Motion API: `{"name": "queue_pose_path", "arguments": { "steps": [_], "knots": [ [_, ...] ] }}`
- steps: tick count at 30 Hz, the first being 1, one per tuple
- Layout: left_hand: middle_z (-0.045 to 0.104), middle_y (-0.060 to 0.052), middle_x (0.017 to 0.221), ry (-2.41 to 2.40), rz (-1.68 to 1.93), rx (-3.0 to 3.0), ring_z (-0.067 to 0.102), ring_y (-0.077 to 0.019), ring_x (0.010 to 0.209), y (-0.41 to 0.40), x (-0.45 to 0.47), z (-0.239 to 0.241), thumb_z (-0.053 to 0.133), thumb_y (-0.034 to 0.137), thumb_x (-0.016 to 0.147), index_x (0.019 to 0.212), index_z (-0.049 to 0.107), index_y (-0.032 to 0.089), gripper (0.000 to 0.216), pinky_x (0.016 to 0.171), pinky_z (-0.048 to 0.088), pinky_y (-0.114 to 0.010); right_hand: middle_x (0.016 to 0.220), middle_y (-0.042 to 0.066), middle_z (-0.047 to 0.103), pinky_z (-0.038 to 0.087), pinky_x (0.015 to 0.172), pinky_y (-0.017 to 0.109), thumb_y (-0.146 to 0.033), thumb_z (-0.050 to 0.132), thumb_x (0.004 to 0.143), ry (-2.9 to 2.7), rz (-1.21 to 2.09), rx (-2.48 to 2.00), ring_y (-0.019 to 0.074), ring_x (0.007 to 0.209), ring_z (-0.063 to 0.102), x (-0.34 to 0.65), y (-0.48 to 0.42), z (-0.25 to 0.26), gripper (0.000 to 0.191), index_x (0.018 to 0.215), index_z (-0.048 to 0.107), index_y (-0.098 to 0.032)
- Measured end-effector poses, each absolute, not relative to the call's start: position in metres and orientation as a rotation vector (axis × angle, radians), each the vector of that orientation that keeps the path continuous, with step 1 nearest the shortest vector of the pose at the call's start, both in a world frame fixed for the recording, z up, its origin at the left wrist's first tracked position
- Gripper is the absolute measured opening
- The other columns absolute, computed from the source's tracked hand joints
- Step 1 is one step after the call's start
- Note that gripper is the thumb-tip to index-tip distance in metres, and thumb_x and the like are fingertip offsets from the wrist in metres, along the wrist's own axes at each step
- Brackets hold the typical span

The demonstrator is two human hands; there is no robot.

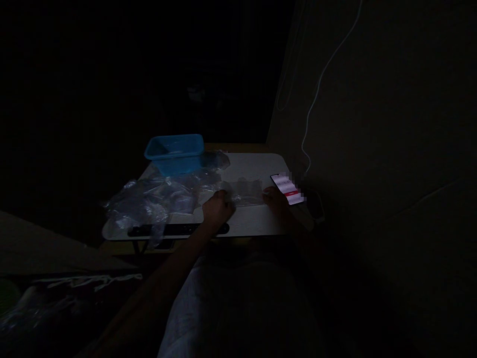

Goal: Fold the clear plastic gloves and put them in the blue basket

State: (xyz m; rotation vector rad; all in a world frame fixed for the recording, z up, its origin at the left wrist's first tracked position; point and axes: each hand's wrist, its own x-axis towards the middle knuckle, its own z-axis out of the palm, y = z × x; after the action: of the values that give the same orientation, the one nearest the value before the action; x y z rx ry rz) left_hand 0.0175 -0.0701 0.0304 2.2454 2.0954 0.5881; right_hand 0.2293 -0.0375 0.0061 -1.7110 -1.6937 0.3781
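The scene is very dark. A small clear plastic bag lies flat on a small white table. My left hand grips the bag's left end with curled fingers. My right hand pinches its right end. A heap of clear plastic bags lies to the left of my left hand. Behind the heap stands a blue plastic tub.
A lit phone lies on the table's right edge beside my right hand. A white cable hangs down the wall on the right. A dark flat bar lies along the table's front edge. My lap sits below the table.
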Motion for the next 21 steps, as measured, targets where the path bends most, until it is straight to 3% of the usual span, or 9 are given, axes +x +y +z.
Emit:
{"name": "queue_pose_path", "arguments": {
  "steps": [4, 9, 12, 15, 18, 21],
  "knots": [
    [0.058, -0.014, 0.107, 1.855, 0.576, 2.61, 0.053, -0.0264, 0.102, -0.07, 0.019, 0.029, 0.045, 0.029, 0.076, 0.109, 0.054, 0.012, 0.038, 0.082, 0.042, -0.036, 0.082, 0.001, 0.064, 0.045, 0.072, 0.03, -0.029, 0.053, 0.073, -1.692, 0.389, -1.723, 0.018, 0.081, 0.059, 0.228, -0.037, 0.009, 0.011, 0.078, 0.059, -0.023],
    [0.044, -0.013, 0.132, 1.582, 0.56, 2.808, 0.036, -0.0254, 0.123, -0.066, 0.022, 0.024, 0.035, 0.026, 0.083, 0.124, 0.043, 0.012, 0.044, 0.099, 0.027, -0.041, 0.089, 0.001, 0.065, 0.045, 0.077, 0.032, -0.03, 0.047, 0.076, -1.667, 0.526, -1.563, 0.0176, 0.085, 0.06, 0.235, -0.033, 0.002, 0.017, 0.084, 0.06, -0.022],
    [0.051, -0.015, 0.124, 1.888, 0.645, 2.593, 0.043, -0.0272, 0.114, -0.069, 0.021, 0.027, 0.034, 0.029, 0.083, 0.121, 0.047, 0.011, 0.043, 0.094, 0.031, -0.042, 0.082, 0.0, 0.065, 0.047, 0.075, 0.033, -0.028, 0.054, 0.07, -1.638, 0.613, -1.525, 0.0178, 0.081, 0.06, 0.243, -0.03, -0.005, 0.025, 0.093, 0.059, -0.023],
    [0.061, -0.016, 0.101, 2.205, 0.608, 2.263, 0.051, -0.0299, 0.098, -0.075, 0.016, 0.034, 0.035, 0.031, 0.082, 0.102, 0.06, 0.012, 0.037, 0.081, 0.035, -0.042, 0.078, -0.001, 0.064, 0.048, 0.074, 0.033, -0.024, 0.056, 0.066, -1.684, 0.638, -1.475, 0.0175, 0.078, 0.061, 0.247, -0.028, -0.009, 0.031, 0.097, 0.059, -0.023],
    [0.064, -0.015, 0.091, 2.249, 0.476, 2.173, 0.052, -0.0316, 0.092, -0.078, 0.01, 0.037, 0.035, 0.037, 0.08, 0.085, 0.065, 0.014, 0.038, 0.075, 0.036, -0.042, 0.078, -0.001, 0.064, 0.048, 0.074, 0.033, -0.023, 0.053, 0.067, -1.679, 0.591, -1.5, 0.0171, 0.076, 0.06, 0.247, -0.027, -0.01, 0.029, 0.094, 0.06, -0.024],
    [0.065, -0.013, 0.091, 2.171, 0.463, 2.219, 0.053, -0.0296, 0.092, -0.075, 0.006, 0.034, 0.037, 0.037, 0.08, 0.084, 0.066, 0.016, 0.037, 0.074, 0.036, -0.039, 0.08, -0.001, 0.064, 0.048, 0.075, 0.033, -0.022, 0.051, 0.067, -1.653, 0.559, -1.516, 0.0164, 0.076, 0.059, 0.244, -0.027, -0.01, 0.027, 0.093, 0.06, -0.024]
  ]
}}
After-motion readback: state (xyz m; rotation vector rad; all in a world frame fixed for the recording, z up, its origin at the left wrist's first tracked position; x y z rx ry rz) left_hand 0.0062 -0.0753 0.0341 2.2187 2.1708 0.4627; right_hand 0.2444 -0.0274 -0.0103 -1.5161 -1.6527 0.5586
